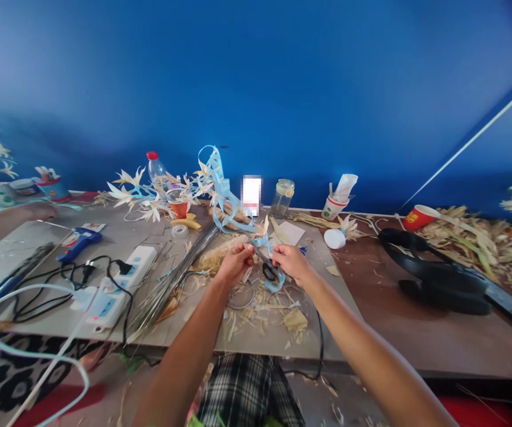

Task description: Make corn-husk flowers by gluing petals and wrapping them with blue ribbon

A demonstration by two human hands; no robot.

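Note:
My left hand [239,261] is closed in a pinch above the worktop; what its fingertips hold is too small to make out. Close by on its right, my right hand [293,262] pinches a light blue ribbon [262,241]. A pale, pointed husk petal [265,225] sticks up above the ribbon. Black-handled scissors [270,271] show between the hands; I cannot tell whether a finger touches them. Below the right hand lies a curl of blue ribbon [274,284]. More looped blue ribbon [220,187] hangs over the husk flowers [149,193] behind my hands.
Husk scraps litter the grey board [327,332]. To the left are a wire bundle [180,273], a power strip [124,290] with cords, and a blue glue gun [80,244]. A jar [282,198] and paper cup [336,204] stand behind. A black headband-like object [433,273] lies right. Someone's arm [15,216] reaches in at left.

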